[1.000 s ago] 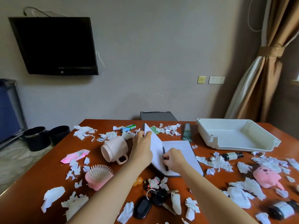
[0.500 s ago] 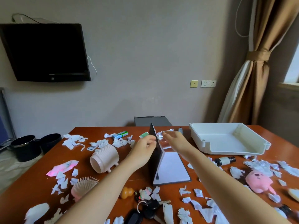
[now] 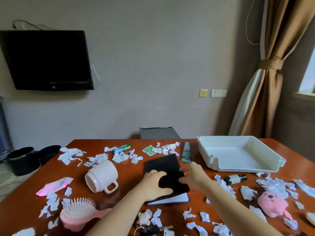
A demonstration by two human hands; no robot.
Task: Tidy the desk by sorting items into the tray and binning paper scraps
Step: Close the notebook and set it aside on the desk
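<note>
The brown tabletop [image 3: 131,171] carries a white tray [image 3: 238,170] at its far right. Left of the tray lies the black notebook [image 3: 163,165], nearly shut. The left hand [image 3: 153,183] has its fingers curled round the notebook's near-left edge, and the right hand [image 3: 194,174] pinches its right edge. Paper scraps [image 3: 68,155] lie all around.

Soft daylight coming in from the window [image 3: 306,77], which is totally blown out, and the wall [image 3: 153,82] gets greyer the further from the window you look. Shadows on the desk [image 3: 129,169] are faint and soft-edged. The black notebook [image 3: 163,165] and the TV [image 3: 47,60] far from the window are just detailless dark slabs. Fisheye bends the curtain [image 3: 265,86] beside the window, and the frame corners go mushy
</note>
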